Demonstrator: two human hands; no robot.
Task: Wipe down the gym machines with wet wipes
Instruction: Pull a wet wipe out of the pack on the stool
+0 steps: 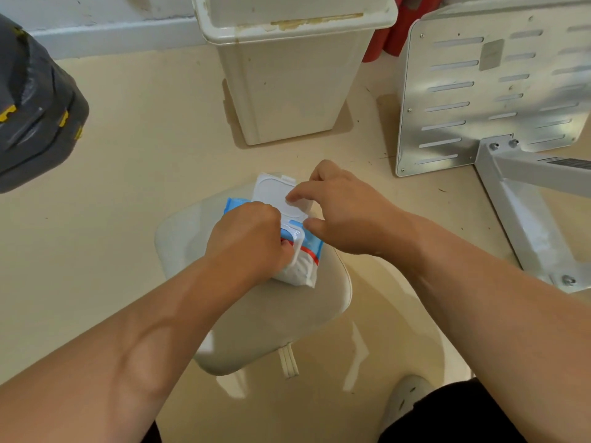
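beige seat (271, 318): one pack (302, 270), left hand (249, 238), right hand (345, 212)

A soft blue-and-white pack of wet wipes (307, 251) with a red stripe lies on the beige padded seat (271, 321), its white flip lid (271, 191) swung open, away from the person.

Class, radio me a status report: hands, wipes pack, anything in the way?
Left hand grips pack at its opening. Right hand touches open lid. Pack on seat; nothing in the way, bin beyond.
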